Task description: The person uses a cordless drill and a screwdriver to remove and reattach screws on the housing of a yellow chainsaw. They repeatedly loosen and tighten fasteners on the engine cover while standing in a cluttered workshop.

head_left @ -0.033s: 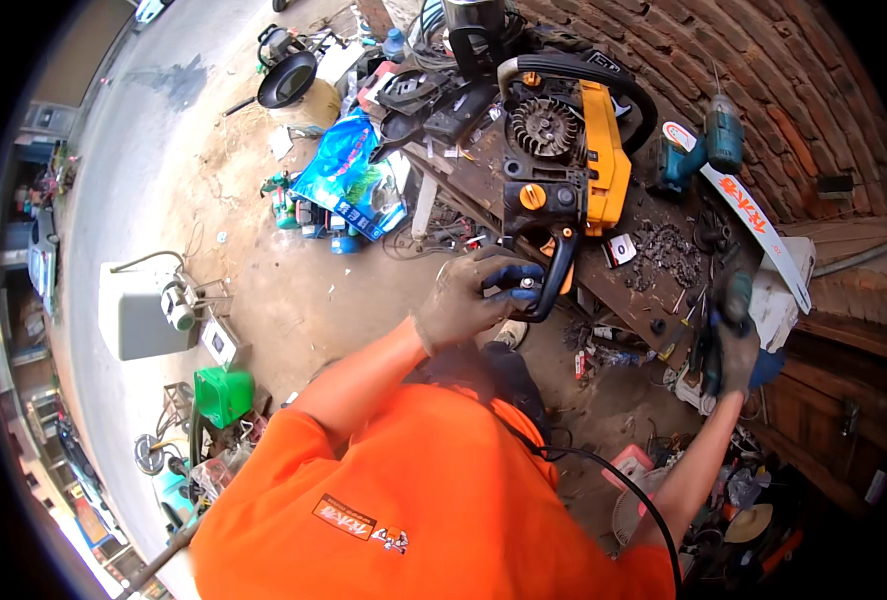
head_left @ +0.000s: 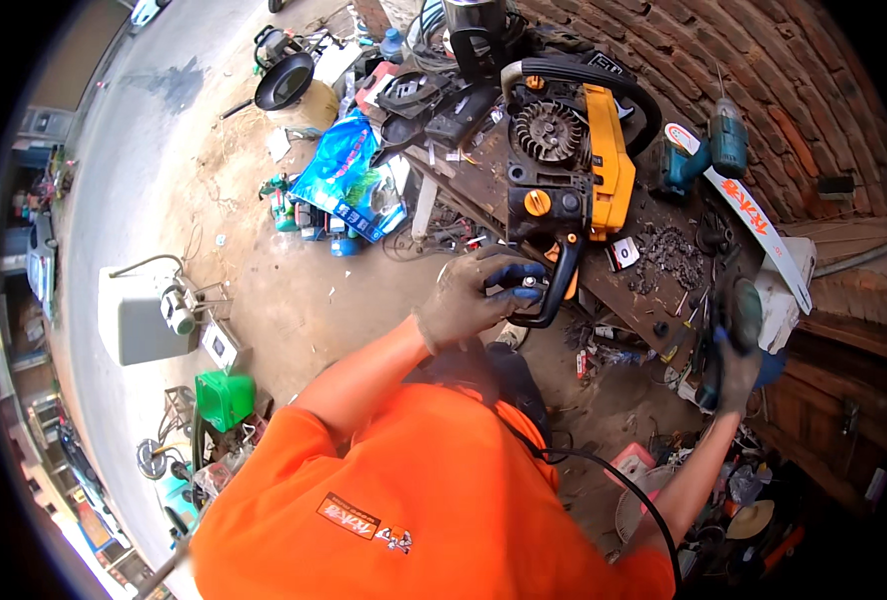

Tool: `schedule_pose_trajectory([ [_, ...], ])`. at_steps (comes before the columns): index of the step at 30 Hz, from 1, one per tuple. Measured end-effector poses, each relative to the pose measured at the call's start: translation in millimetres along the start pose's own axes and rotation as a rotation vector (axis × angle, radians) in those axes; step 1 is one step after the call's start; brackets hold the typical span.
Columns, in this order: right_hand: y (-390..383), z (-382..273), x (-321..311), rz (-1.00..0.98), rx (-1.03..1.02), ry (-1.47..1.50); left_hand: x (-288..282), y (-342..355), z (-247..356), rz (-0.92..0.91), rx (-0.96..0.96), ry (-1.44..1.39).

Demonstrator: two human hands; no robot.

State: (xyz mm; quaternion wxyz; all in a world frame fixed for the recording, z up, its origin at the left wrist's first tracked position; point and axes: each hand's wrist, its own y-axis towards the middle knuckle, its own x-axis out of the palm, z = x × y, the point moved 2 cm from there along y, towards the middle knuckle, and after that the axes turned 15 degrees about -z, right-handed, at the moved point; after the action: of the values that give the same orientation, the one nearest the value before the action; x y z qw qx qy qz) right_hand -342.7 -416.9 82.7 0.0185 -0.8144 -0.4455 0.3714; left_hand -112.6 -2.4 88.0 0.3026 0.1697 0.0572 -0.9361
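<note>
An orange-and-black chainsaw body (head_left: 612,165) lies on the workbench with its finned flywheel (head_left: 549,131) exposed. Gloved in grey and blue, my left hand (head_left: 472,292) is closed at the chainsaw's black rear handle (head_left: 562,280). Between its thumb and fingers shows a small shiny metal piece (head_left: 531,282), of a kind I cannot make out. On the right, my gloved right hand (head_left: 736,378) reaches to the bench's edge beside a dark green rounded object (head_left: 742,308). Blur smears its fingers, so whether it grips that object is unclear.
A heap of saw chain (head_left: 669,262) and a small white-and-red box (head_left: 623,254) lie on the workbench (head_left: 614,300). Behind them are a teal cordless drill (head_left: 728,140) and a white guide bar (head_left: 764,235). A brick wall (head_left: 804,130) borders the right; a blue bag (head_left: 342,170) sits left.
My right hand and the dark green object beside it have shifted slightly. The chainsaw sits a little lower and further right in view. My left hand keeps its pinch on the small metal piece.
</note>
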Motion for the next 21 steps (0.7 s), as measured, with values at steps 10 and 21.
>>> schedule_pose_trajectory([
  [10,-195.0,-185.9,86.2,-0.175,0.075,0.174,-58.1,60.7,-55.2,-0.273,0.200,0.037],
  [21,-180.9,-272.6,143.6,-0.156,-0.081,-0.801,-92.5,75.2,-67.0,-0.387,0.360,-0.025],
])
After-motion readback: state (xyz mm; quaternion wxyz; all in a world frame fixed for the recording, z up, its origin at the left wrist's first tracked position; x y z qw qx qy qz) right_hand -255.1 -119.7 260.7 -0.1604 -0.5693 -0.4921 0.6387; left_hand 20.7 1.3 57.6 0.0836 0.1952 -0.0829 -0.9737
